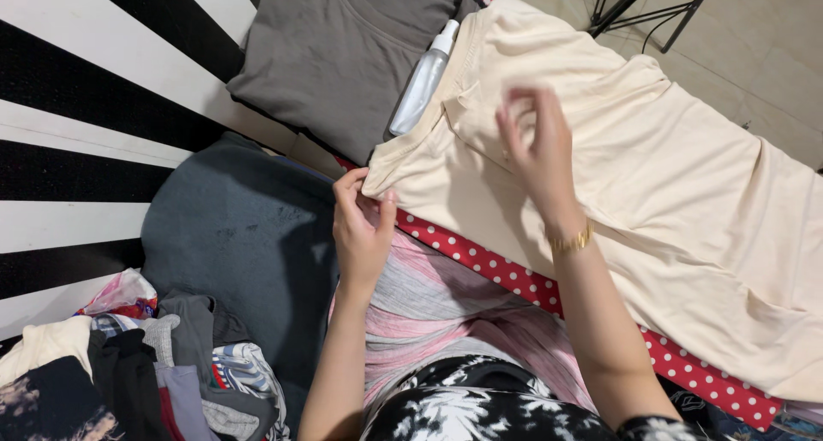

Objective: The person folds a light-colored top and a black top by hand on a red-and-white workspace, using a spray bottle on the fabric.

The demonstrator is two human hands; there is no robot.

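Note:
A cream T-shirt (651,175) lies spread over a red board with white dots (480,257). My left hand (362,227) pinches the shirt's near corner at the board's edge. Just above the shirt's collar area hovers my right hand (536,154), fingers loosely apart and blurred, holding nothing; a gold bracelet sits on its wrist. A clear spray bottle (422,81) rests along the cream shirt's left edge, on a grey T-shirt (343,55).
A black-and-white striped surface (94,124) fills the left. A dark grey cushion (231,235) lies beside my left arm. A heap of mixed clothes (129,372) sits at bottom left. Black stand legs (651,8) rest on the tiled floor at top right.

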